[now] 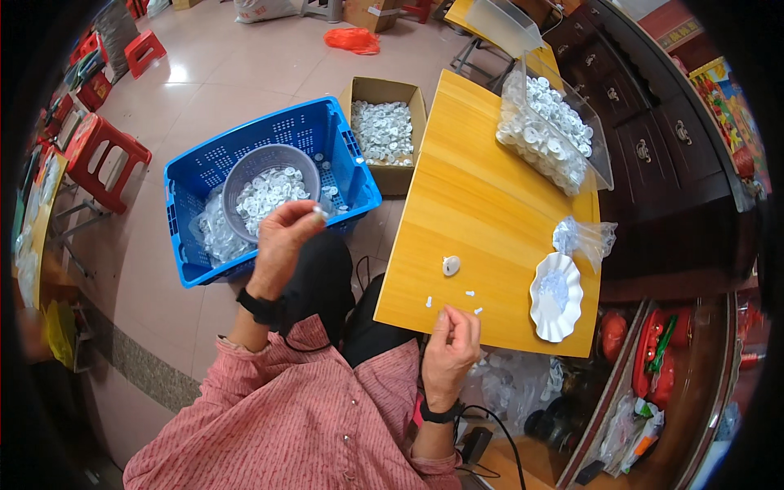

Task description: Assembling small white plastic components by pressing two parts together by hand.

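My left hand (282,245) is raised beside the blue crate, its thumb and fingers pinching a small white plastic piece (318,212). Inside the grey round basket (231,184) lies a heap of white round plastic parts (273,192). My right hand (452,351) hovers at the near edge of the yellow table (457,188), fingertips closed together; whatever they may hold is hidden. Just beyond those fingers lie small white pegs (429,302) and one white round part (451,265). To their right, a white scalloped dish (570,314) contains small pale pieces.
The blue crate (192,245) stands on the floor at left, a cardboard box (416,122) of white parts behind it. A clear bin (600,147) of white parts and a plastic bag (592,237) sit on the table. Dark drawers (645,122) line the right; red stools (102,151) stand left.
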### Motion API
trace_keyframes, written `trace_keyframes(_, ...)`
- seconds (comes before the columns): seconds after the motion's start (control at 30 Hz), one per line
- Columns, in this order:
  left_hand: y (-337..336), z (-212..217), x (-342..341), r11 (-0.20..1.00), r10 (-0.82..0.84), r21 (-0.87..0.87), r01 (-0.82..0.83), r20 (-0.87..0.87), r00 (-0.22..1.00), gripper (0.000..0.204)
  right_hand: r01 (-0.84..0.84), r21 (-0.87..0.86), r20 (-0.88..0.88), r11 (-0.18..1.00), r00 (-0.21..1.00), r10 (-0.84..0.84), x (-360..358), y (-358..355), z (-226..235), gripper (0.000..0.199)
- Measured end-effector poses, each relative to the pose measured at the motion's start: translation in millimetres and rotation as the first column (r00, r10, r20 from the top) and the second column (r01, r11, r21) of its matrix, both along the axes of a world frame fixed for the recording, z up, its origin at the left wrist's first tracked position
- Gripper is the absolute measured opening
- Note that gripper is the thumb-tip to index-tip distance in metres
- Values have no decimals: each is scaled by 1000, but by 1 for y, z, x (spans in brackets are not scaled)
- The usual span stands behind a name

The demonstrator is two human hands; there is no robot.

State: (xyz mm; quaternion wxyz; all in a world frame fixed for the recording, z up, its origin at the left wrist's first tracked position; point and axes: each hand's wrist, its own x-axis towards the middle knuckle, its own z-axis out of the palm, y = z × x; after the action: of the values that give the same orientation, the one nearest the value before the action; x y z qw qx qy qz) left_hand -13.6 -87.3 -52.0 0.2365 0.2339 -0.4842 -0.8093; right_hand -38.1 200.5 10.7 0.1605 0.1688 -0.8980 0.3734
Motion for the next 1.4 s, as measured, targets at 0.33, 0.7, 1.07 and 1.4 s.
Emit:
trace_keyframes(0.33,-86,-120,14,758,561,-607,-239,418,714,48,-206,446,-8,871,972,235,10,2,0,39)
trace_keyframes(0.7,106,41,-67,519,-190,-852,64,-42,981,28,-234,455,7,859,966,259,17,10,3,41)
trace_keyframes(1.07,127,43,-91,55,-417,-933,356,302,857,27,-175,308,-135,935,965,225,21,10,-11,20)
trace_keyframes(1.4,139,52,-87,174,-460,-948,266,161,873,28,-188,235,-83,954,974,212,22,8,-7,12)
